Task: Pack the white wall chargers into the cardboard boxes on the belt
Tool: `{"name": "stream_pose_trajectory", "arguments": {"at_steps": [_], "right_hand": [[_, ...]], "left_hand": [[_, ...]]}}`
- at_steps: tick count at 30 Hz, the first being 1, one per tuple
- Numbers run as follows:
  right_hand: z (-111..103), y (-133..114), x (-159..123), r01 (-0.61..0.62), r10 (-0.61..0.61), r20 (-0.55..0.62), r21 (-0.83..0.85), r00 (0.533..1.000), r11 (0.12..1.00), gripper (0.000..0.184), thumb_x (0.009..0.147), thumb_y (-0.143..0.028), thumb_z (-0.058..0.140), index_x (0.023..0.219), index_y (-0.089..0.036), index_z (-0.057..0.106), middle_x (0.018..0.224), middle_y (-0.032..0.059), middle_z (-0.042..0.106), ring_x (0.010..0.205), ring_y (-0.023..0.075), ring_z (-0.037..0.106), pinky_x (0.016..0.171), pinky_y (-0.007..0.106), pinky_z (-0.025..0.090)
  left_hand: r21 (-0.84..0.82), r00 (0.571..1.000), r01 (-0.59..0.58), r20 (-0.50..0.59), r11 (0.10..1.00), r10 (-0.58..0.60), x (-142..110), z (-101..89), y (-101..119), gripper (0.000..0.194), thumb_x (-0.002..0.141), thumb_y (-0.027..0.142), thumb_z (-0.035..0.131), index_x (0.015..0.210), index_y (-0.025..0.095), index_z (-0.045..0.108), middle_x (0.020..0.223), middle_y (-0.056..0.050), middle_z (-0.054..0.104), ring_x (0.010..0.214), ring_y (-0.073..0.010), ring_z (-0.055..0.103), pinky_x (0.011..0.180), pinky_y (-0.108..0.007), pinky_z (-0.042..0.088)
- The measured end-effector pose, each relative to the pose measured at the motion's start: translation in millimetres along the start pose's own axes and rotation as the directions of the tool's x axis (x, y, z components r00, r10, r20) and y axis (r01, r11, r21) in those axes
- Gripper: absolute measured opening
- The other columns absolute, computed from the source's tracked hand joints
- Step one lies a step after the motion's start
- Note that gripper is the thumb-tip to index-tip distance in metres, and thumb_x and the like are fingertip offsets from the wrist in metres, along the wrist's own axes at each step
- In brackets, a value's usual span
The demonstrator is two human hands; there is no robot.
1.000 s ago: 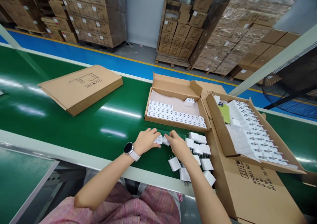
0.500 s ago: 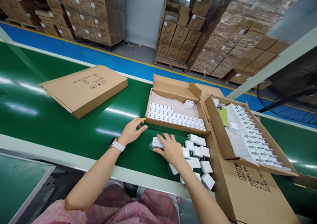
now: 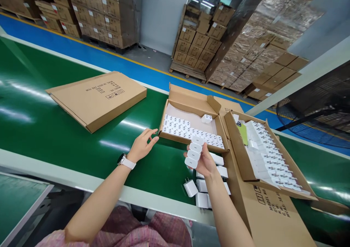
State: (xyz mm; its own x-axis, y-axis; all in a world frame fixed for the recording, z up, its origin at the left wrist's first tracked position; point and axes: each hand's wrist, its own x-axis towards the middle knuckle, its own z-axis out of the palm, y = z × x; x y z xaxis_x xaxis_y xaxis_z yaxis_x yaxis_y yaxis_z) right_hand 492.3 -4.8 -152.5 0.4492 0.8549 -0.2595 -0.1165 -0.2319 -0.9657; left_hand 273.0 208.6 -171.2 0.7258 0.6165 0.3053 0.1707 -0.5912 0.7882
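Observation:
A row of several white charger plugs (image 3: 194, 152) is gripped in my right hand (image 3: 206, 164), raised above the belt with their port faces toward me. My left hand (image 3: 142, 145) is empty, fingers apart, by the near left corner of an open cardboard box (image 3: 175, 137). Inside that box, white chargers (image 3: 176, 125) stand in tight rows along the near side, and a small separate group (image 3: 207, 118) sits at the far right. Loose white chargers (image 3: 201, 199) lie on the green belt under and around my right forearm, which hides some of them.
A closed carton (image 3: 95, 97) lies on the green belt (image 3: 131, 112) at left. To the right, a tilted open box (image 3: 243, 167) of chargers with prongs showing rests on another carton (image 3: 273, 218). A fan (image 3: 314, 112) stands far right; stacked cartons (image 3: 195, 43) are behind.
My right hand has picked the row of chargers up off the belt and turned it so the port faces show. My left hand has shifted only slightly.

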Motion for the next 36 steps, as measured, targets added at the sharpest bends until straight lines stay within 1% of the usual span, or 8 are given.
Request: {"name": "stream_pose_trajectory", "arguments": {"at_steps": [4, 8, 11, 13, 21, 27, 32, 36], "right_hand": [[-29.7, -19.4, 32.0, 0.119, -0.134, -0.156, -0.106, 0.979, 0.987, 0.079, 0.09, -0.088, 0.033, 0.131, -0.025, 0.057, 0.107, 0.0125, 0.071, 0.098, 0.032, 0.068, 0.069, 0.044, 0.058], [-77.4, -61.8, 83.8, 0.143, -0.339, -0.245, -0.58, 0.908, 0.802, 0.08, 0.087, -0.081, 0.054, 0.141, -0.022, 0.055, 0.123, 0.0155, 0.071, 0.117, 0.036, 0.065, 0.099, 0.053, 0.054], [-98.1, -81.8, 114.2, 0.022, -0.228, -0.114, -0.854, 0.967, 0.519, 0.078, 0.085, -0.074, 0.061, 0.139, -0.017, 0.061, 0.14, 0.0223, 0.065, 0.136, 0.0417, 0.055, 0.116, 0.056, 0.04], [-101.0, -82.7, 124.6, -0.013, -0.102, -0.064, -0.9, 0.993, 0.436, 0.078, 0.085, -0.072, 0.064, 0.137, -0.015, 0.064, 0.146, 0.0234, 0.061, 0.142, 0.0419, 0.05, 0.12, 0.052, 0.037], [-101.2, -70.8, 132.3, -0.148, 0.164, -0.07, -0.83, 0.984, 0.538, 0.09, 0.097, -0.082, 0.021, 0.151, -0.018, 0.057, 0.16, 0.0201, 0.05, 0.142, 0.0387, 0.053, 0.108, 0.058, 0.05], [-88.0, -81.0, 146.6, -0.187, 0.215, -0.063, -0.756, 0.975, 0.627, 0.06, 0.097, -0.067, 0.049, 0.13, -0.023, 0.073, 0.157, 0.0135, 0.055, 0.146, 0.0333, 0.051, 0.119, 0.049, 0.042], [-77.6, -95.5, 146.8, -0.248, 0.21, -0.141, -0.685, 0.967, 0.685, 0.043, 0.076, -0.047, 0.082, 0.109, -0.02, 0.079, 0.14, 0.0183, 0.068, 0.135, 0.0417, 0.058, 0.116, 0.055, 0.043], [-28.9, -103.3, 163.1, -0.192, 0.056, -0.249, -0.564, 0.967, 0.803, 0.046, 0.085, -0.051, 0.069, 0.115, -0.017, 0.071, 0.141, 0.0215, 0.064, 0.143, 0.0413, 0.048, 0.116, 0.053, 0.042]], "left_hand": [[0.001, 1.0, 0.014, -0.003, 1.0, -0.014, 0.8, 1.8, -2.8, 0.049, 0.108, 0.054, 0.039, 0.139, 0.023, 0.062, 0.116, -0.007, 0.068, 0.081, -0.018, 0.066, 0.075, -0.031, 0.057], [-0.012, 0.999, 0.02, -0.03, 1.0, -0.02, 2.9, 3.8, -6.7, 0.049, 0.108, 0.054, 0.039, 0.137, 0.023, 0.063, 0.117, -0.008, 0.068, 0.083, -0.0185, 0.066, 0.076, -0.031, 0.057], [-0.022, 0.998, 0.021, -0.051, 1.0, -0.022, 3.6, 4.3, -8.6, 0.049, 0.108, 0.055, 0.038, 0.135, 0.023, 0.064, 0.117, -0.008, 0.068, 0.083, -0.0186, 0.067, 0.076, -0.031, 0.057], [-0.034, 0.998, 0.027, -0.061, 0.999, -0.029, 3.5, 4.3, -9.3, 0.049, 0.109, 0.055, 0.038, 0.135, 0.023, 0.064, 0.118, -0.008, 0.068, 0.084, -0.0186, 0.067, 0.076, -0.031, 0.057], [-0.045, 0.996, 0.04, -0.081, 0.998, -0.044, 6.2, 4.4, -6.8, 0.052, 0.11, 0.056, 0.034, 0.135, 0.022, 0.064, 0.126, -0.01, 0.068, 0.089, -0.0197, 0.069, 0.081, -0.033, 0.057], [-0.007, 0.996, 0.022, -0.09, 1.0, -0.023, 7.3, 5.9, -3.9, 0.049, 0.111, 0.053, 0.034, 0.135, 0.023, 0.064, 0.123, -0.009, 0.069, 0.095, -0.0213, 0.07, 0.086, -0.035, 0.057], [0.007, 0.973, -0.006, -0.23, 1.0, 0.008, 7.0, 6.9, -1.4, 0.044, 0.111, 0.048, 0.036, 0.129, 0.023, 0.066, 0.118, -0.008, 0.07, 0.093, -0.0212, 0.071, 0.084, -0.034, 0.058], [0.078, 0.894, -0.044, -0.442, 0.996, 0.074, 7.8, 0.4, -5.2, 0.036, 0.11, 0.041, 0.04, 0.102, 0.023, 0.07, 0.098, -0.008, 0.071, 0.094, -0.0234, 0.069, 0.085, -0.036, 0.056]]}}
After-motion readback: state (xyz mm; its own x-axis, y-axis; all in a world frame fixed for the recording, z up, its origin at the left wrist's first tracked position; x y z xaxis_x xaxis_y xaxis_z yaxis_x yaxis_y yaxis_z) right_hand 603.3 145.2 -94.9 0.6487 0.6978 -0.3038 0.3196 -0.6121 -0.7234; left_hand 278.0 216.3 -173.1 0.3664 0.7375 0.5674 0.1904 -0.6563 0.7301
